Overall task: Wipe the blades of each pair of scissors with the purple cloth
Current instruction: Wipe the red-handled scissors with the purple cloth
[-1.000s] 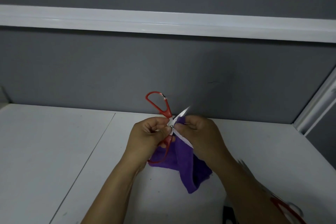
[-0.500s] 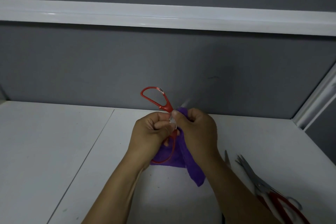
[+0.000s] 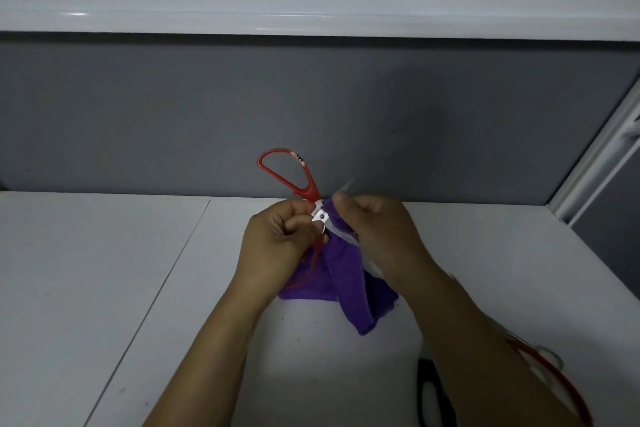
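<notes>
L hand (image 3: 280,243) pinches red scissors (image 3: 307,191), R hand (image 3: 377,232) grips purple cloth (image 3: 346,274), near wall (image 3: 311,97)

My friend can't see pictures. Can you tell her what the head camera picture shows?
A person's left hand grips open red-handled scissors near the pivot while the right hand pinches a purple cloth around one blade, above a white table. At the lower right lie more scissors.
</notes>
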